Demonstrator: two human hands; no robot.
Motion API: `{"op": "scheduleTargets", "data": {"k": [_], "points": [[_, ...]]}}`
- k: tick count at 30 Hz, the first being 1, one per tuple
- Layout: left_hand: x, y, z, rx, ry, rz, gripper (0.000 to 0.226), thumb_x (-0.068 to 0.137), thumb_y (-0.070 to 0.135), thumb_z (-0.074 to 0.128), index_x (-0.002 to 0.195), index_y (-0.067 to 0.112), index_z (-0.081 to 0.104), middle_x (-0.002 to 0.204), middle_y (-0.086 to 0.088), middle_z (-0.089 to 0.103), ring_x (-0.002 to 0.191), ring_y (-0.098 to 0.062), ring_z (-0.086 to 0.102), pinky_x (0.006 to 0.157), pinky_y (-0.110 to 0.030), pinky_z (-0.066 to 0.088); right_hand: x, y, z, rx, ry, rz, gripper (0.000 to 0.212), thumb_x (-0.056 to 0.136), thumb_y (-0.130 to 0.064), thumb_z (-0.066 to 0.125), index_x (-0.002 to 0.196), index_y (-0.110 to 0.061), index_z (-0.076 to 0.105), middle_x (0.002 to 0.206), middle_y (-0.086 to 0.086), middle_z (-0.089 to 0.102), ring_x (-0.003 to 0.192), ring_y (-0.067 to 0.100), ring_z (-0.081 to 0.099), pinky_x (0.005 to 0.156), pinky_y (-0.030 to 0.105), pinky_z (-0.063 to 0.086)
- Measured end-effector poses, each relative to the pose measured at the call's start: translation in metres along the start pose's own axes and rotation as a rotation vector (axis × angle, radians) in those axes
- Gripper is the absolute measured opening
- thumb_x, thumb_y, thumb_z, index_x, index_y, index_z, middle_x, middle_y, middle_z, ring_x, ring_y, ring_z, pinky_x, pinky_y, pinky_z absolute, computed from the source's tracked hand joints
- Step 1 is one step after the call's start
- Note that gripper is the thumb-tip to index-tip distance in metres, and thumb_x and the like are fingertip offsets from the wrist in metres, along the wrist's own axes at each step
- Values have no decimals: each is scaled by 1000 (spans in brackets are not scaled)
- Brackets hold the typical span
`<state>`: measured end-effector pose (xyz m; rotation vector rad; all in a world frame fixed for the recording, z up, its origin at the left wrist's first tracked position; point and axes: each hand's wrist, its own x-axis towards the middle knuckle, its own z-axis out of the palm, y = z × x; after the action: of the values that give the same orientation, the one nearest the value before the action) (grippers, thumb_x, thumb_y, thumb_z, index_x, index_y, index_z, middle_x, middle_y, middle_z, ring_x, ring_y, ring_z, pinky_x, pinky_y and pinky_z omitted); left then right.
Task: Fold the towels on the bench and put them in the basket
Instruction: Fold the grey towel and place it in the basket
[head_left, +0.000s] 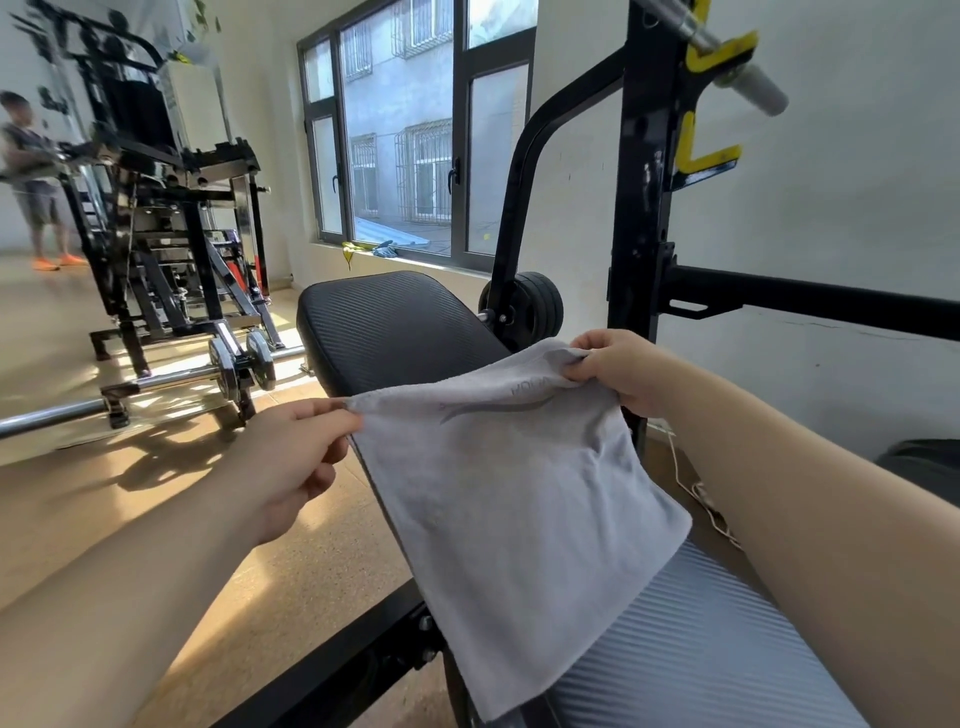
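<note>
Dark-framed window (415, 130) ahead of me looked onto a grey building, white wall (857, 208) stood on my right behind a black rack (641, 182), sunlight lay across the tan floor (322, 571), weight machine (166, 218) and barbell (241, 364) stood on my left.

Towel (514, 509) hangs over the bench (395, 327) — window (415, 130) behind, barbell (156, 384) left

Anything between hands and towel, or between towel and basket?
Nothing: left hand and right hand pinch the top corners of the grey towel over the bench. No basket in view, so that path cannot be judged.
</note>
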<state>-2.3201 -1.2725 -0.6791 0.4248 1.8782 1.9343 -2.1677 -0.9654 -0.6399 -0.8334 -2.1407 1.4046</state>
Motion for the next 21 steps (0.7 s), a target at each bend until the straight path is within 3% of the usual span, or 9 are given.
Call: {"op": "scheduleTargets", "data": {"k": [5, 8, 15, 21], "points": [[-26, 17, -2, -65, -8, 17, 14, 92, 5, 67, 106, 10, 68, 88, -11, 67, 67, -12, 59, 40, -14, 45, -35, -16, -18, 98, 19, -32, 22, 82, -1, 74, 102, -8, 75, 111, 23, 73, 95, 33, 72, 96, 51, 54], [-40, 30, -8, -109, -28, 44, 14, 93, 4, 66, 106, 8, 68, 86, -12, 70, 63, -10, 63, 47, -14, 51, -55, -26, -29, 171, 12, -55, 26, 86, -4, 74, 111, -3, 73, 112, 22, 73, 108, 36, 70, 99, 53, 54], [-69, 52, -26, -77, -138, 40, 16, 94, -3, 62, 107, 5, 67, 86, -9, 66, 65, -10, 64, 52, -14, 54, -113, -53, -53, 249, -57, -130, 21, 91, -1, 69, 111, 4, 72, 109, 21, 74, 97, 32, 73, 82, 40, 61], [-98, 62, -41, 1, -158, 68, 18, 95, -4, 59, 105, 7, 68, 73, -7, 59, 62, -12, 53, 46, -16, 49, -163, -70, -64, 295, -43, -166, 21, 90, 4, 68, 110, 6, 72, 107, 19, 75, 99, 33, 74, 83, 40, 60]]}}
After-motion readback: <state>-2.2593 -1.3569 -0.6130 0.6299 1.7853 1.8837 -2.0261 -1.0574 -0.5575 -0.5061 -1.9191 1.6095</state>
